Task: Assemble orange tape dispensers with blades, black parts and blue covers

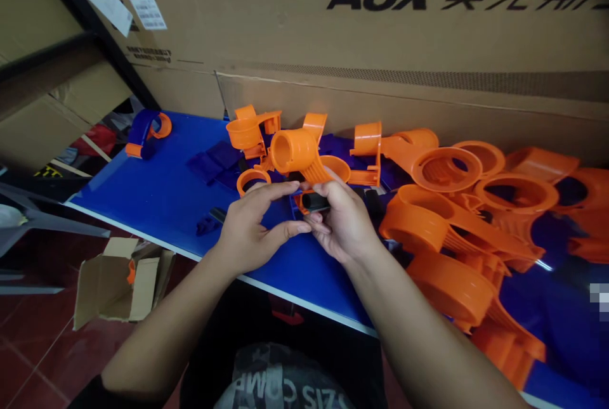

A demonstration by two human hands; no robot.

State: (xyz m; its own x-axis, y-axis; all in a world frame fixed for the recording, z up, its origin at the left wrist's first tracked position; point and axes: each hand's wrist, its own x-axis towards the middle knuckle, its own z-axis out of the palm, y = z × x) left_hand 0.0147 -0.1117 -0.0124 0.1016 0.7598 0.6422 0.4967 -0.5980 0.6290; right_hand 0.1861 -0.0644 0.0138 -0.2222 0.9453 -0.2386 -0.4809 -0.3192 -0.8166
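Observation:
Over the front of the blue table, my right hand is closed around a black roller-like piece with a small orange part at its end. Just behind it is an orange tape dispenser frame; whether my right hand also holds that is unclear. My left hand is beside the black piece, thumb and index finger curved apart, their tips close to it. Its other fingers are hidden. Several orange dispenser frames lie behind my hands, among dark blue plastic parts.
More orange frames are heaped on the right. A blue-and-orange dispenser stands on the table's far left. A large cardboard box rises behind. On the floor at left sits an open carton, near a grey stool leg.

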